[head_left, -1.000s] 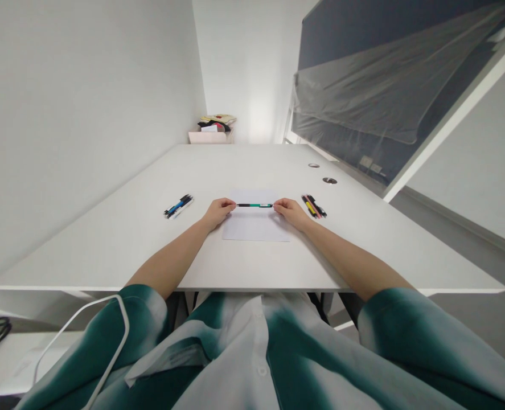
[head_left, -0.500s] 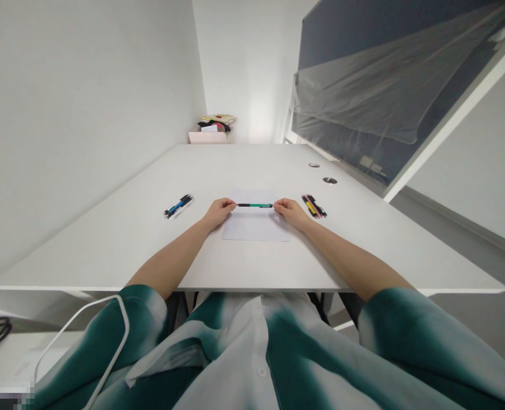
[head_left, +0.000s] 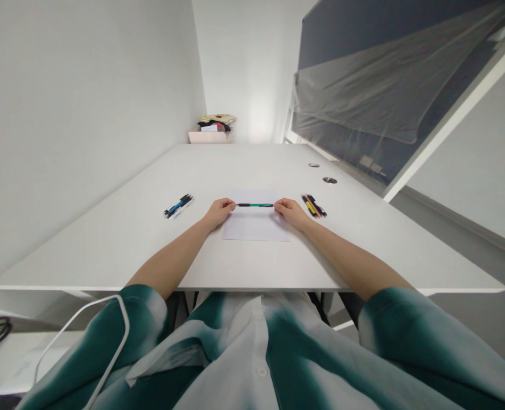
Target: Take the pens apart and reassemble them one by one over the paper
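The left hand (head_left: 218, 212) and right hand (head_left: 292, 212) are closed to a pinch on the ends of a green pen (head_left: 254, 205) over a sheet of paper (head_left: 256, 228) (fingertips only, mind), so one slip could send it rolling across the table (head_left: 107, 250).

Quick count: one sheet of paper (head_left: 255, 225), one green pen (head_left: 254, 205) over it, held by one left hand (head_left: 218, 213) and one right hand (head_left: 292, 213). Left of the sheet, one pen bundle (head_left: 178, 206); right, a second pen bundle (head_left: 314, 206); beyond it, two round grommets (head_left: 329, 180).
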`<action>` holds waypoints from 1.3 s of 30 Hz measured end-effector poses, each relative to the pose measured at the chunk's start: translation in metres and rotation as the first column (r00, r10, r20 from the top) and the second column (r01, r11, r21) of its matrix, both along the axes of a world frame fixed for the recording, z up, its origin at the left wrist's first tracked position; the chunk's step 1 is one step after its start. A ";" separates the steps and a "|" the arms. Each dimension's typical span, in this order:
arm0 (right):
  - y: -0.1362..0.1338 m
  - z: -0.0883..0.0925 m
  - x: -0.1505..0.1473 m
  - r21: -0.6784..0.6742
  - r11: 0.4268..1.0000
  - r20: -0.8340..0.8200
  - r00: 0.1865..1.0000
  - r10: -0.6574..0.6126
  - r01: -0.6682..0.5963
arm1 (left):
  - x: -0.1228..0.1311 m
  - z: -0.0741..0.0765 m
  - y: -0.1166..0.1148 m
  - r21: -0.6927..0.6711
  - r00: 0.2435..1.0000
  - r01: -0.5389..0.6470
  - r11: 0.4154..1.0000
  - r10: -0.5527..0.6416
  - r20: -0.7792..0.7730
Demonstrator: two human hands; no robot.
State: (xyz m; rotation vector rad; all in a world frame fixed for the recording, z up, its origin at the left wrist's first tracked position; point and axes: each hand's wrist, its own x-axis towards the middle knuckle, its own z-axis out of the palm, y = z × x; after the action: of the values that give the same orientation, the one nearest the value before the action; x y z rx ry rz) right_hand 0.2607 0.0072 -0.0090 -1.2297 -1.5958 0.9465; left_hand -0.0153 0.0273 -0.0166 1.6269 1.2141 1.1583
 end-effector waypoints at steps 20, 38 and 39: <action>-0.001 0.000 -0.001 -0.003 1.000 -0.029 0.999 0.018 -0.018 | 0.001 0.002 -0.002 0.009 0.999 0.002 1.000 -0.002 -0.041; -0.002 0.002 -0.001 -0.014 1.000 -0.006 1.000 0.016 -0.016 | 0.001 0.001 -0.001 0.009 0.999 0.017 1.000 -0.017 -0.050; -0.002 0.002 -0.001 -0.012 1.000 -0.004 1.000 0.019 -0.019 | 0.002 0.001 -0.002 0.006 0.999 0.015 1.000 -0.015 -0.053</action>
State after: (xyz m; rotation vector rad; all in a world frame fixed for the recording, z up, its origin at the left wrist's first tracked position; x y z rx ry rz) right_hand 0.2594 0.0048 -0.0069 -1.2220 -1.6038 0.9711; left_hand -0.0138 0.0255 -0.0154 1.6777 1.2305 1.1173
